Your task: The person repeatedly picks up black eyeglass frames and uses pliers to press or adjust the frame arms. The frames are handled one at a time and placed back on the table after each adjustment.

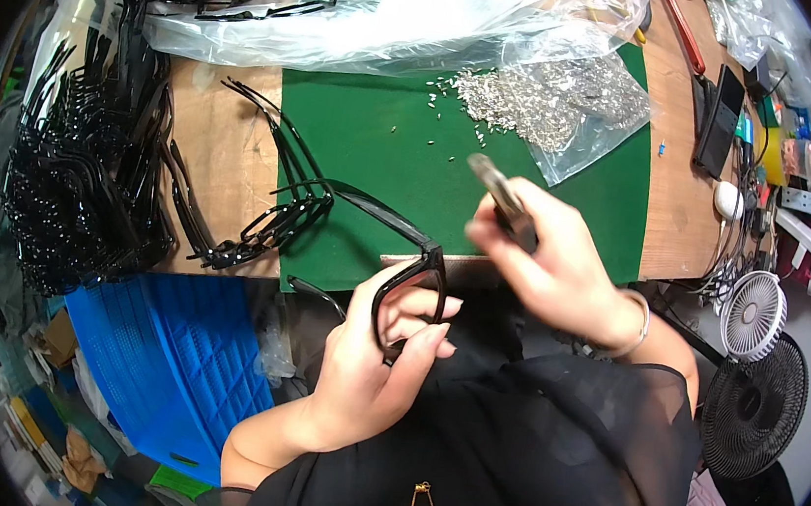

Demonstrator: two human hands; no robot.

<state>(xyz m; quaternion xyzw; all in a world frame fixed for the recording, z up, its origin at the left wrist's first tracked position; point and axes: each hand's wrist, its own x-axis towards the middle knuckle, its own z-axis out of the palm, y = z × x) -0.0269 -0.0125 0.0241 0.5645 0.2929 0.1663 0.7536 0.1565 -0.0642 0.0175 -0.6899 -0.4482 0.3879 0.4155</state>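
My left hand [358,372] is closed around the front of a black glasses frame [438,281], near the front edge of the green mat [370,121]. One temple of the frame stretches away to the upper left, over the mat. In my right hand [567,270] is a hand tool [499,186] with a metal head and a dark grip, perhaps pliers; motion blurs it. The tool is up and to the right of the frame, apart from it. Several more black glasses frames [275,225] lie at the mat's left edge.
A large heap of black frames [86,190] fills the left side. Small silvery metal parts [485,103] spill from a clear bag [587,124] at the mat's far right. A phone [721,121], cables and a white fan [753,314] stand right. A blue basket [166,366] is below left.
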